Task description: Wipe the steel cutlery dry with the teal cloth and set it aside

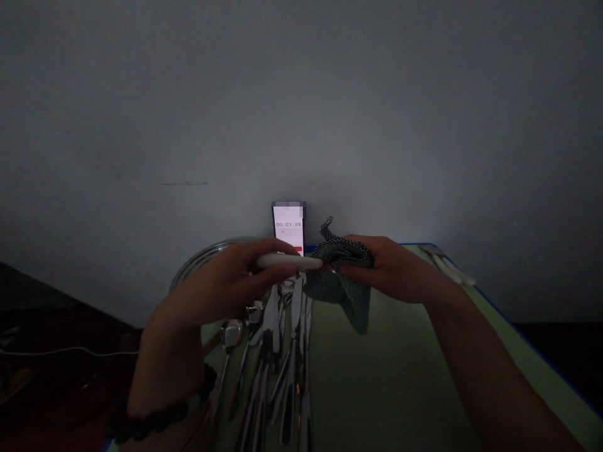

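Pale-handled utensil (301, 262) is held nearly level above the counter (400, 370), long axis running sideways from the left hand (238, 267), which pinches its near end, toward the right hand (384, 267), which clutches a bunched cloth (343, 295) that hides the far end.

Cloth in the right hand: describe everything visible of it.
The cloth looks like soft woven fabric, dim grey-green, partly with a fine light-and-dark pattern. It is bunched in the right hand, one end sticking up, a pointed flap hanging below. It appears to touch one end of a white handle held by the left hand.
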The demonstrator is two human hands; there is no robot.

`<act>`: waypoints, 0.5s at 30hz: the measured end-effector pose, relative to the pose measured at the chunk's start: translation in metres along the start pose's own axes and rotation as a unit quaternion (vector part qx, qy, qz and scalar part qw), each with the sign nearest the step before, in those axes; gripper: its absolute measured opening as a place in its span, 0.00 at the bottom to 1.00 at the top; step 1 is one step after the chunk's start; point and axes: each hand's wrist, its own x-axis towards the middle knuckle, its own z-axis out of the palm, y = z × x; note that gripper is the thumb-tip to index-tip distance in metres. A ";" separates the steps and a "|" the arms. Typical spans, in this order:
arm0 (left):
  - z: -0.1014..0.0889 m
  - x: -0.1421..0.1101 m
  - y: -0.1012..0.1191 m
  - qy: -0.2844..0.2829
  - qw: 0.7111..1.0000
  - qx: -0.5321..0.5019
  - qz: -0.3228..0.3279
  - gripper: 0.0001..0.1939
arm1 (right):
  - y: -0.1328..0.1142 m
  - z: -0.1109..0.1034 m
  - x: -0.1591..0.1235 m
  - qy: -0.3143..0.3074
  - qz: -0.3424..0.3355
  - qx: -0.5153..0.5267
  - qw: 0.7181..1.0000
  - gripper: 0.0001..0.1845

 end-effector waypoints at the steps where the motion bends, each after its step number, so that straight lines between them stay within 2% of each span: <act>1: 0.000 0.000 0.000 0.011 1.000 -0.017 0.001 0.17 | 0.000 0.000 0.000 0.004 0.005 -0.008 1.000 0.07; 7: -0.001 -0.001 0.000 0.021 0.999 -0.045 0.008 0.16 | 0.001 0.002 0.001 -0.002 0.014 -0.040 0.999 0.06; 15: -0.002 -0.003 0.001 0.021 0.999 -0.036 0.009 0.16 | 0.000 0.000 0.000 -0.021 -0.033 -0.024 0.999 0.07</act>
